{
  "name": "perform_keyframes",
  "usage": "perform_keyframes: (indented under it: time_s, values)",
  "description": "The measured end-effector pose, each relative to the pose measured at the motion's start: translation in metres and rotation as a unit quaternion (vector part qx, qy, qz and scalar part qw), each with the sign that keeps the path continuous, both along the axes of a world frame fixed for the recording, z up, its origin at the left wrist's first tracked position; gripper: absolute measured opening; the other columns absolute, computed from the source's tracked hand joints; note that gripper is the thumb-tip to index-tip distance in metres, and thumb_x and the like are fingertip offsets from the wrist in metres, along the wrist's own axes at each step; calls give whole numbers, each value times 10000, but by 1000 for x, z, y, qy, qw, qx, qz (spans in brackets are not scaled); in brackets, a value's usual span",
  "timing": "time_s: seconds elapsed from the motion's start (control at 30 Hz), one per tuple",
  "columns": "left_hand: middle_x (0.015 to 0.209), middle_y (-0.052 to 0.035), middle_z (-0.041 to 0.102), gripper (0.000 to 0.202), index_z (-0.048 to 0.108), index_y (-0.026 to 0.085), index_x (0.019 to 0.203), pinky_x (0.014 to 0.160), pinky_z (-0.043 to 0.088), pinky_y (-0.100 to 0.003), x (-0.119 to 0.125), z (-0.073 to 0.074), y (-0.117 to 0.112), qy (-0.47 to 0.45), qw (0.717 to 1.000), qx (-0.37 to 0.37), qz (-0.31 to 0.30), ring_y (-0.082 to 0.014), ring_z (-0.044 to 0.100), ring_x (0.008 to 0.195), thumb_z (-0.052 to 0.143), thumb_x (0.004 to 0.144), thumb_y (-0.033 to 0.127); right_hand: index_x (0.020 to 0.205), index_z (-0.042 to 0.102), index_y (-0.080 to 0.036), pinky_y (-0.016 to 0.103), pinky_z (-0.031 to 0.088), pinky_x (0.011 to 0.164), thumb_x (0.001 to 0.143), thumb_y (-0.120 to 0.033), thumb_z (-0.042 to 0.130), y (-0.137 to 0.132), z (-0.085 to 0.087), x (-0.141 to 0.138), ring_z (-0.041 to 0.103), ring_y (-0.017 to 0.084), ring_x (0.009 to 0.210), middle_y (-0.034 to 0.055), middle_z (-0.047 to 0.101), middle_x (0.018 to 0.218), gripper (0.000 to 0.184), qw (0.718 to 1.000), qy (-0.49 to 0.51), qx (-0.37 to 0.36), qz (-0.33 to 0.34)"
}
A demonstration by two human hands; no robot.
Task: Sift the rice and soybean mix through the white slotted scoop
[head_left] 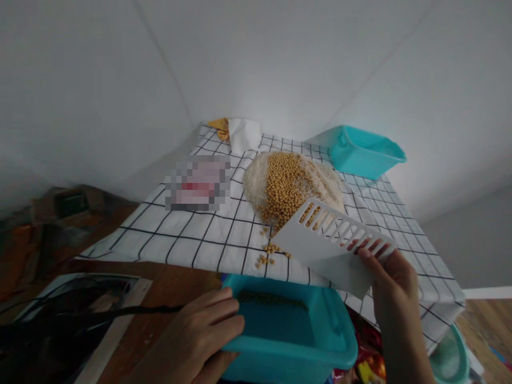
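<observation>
The left hand [212,325] curls closed over the left rim of a smooth turquoise tub [288,346], below the table edge; small green beans [272,300] seem to line its shadowed far side. On checked cloth [220,240], round yellow beans [285,181] cover a pale, grainy heap [255,178]. A flat, slotted white scoop [324,253], corner beside the beans, is gripped firmly by the right hand [394,280].

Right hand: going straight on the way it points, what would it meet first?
Past the scraper it holds, the right hand would probably meet the beans first, though depth is hard to judge.
</observation>
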State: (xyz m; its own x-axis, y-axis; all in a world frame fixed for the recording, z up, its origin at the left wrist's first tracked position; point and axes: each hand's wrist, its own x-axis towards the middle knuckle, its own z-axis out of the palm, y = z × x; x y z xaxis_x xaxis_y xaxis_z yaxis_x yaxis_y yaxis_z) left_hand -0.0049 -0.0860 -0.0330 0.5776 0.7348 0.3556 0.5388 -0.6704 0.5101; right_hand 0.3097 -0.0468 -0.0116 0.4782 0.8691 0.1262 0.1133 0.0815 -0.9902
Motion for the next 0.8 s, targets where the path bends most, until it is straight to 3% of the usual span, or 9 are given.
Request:
perform_keyframes:
  time_s: [0.13, 0.23, 0.37, 0.5, 0.7, 0.8]
  values:
    - [817, -21, 671, 145, 585, 244, 759, 826, 545, -300, -3, 2, -2, 11, 1000, 9, 4, -213, 643, 872, 515, 802, 124, 849, 723, -184, 304, 501, 657, 766, -409, 764, 4, 8, -6, 690, 219, 755, 72, 759, 841, 243, 998, -38, -5, 44]
    - [854, -24, 673, 51, 608, 244, 781, 855, 543, -323, -5, 3, -3, 22, 1000, 16, -2, -228, 636, 906, 629, 826, 231, 833, 722, -199, 307, 507, 715, 794, -383, 748, 11, 13, -10, 694, 216, 809, 58, 761, 867, 190, 995, -49, 0, 90]
    - [811, -20, 650, 218, 615, 232, 777, 790, 528, -310, -4, 3, -1, 21, 1000, -6, -11, -216, 616, 837, 646, 896, 412, 861, 730, -202, 286, 502, 665, 775, -388, 774, 21, 12, -10, 682, 203, 761, 51, 765, 860, 210, 992, -53, 0, 111]
    - [799, 1, 642, 204, 628, 227, 797, 756, 486, -296, 1, 7, 1, 45, 998, -52, -3, -192, 601, 807, 562, 965, 321, 883, 741, -199, 281, 505, 633, 757, -394, 790, 28, 11, -10, 683, 204, 741, 57, 771, 879, 238, 989, -60, 1, 134]
    - [784, 28, 622, 191, 597, 229, 794, 1051, 376, -430, 4, 11, 4, 62, 997, -43, -24, -195, 599, 828, 592, 956, 329, 878, 756, -208, 308, 543, 688, 778, -394, 775, 30, 14, -14, 704, 214, 775, 60, 776, 898, 213, 984, -48, 9, 174]
    - [786, 14, 627, 242, 593, 227, 790, 1006, 433, -375, 4, 7, 3, 46, 998, -40, -24, -195, 599, 825, 562, 978, 376, 874, 758, -207, 313, 547, 689, 773, -399, 780, 29, 15, -13, 711, 222, 777, 59, 776, 875, 218, 982, -49, 3, 185]
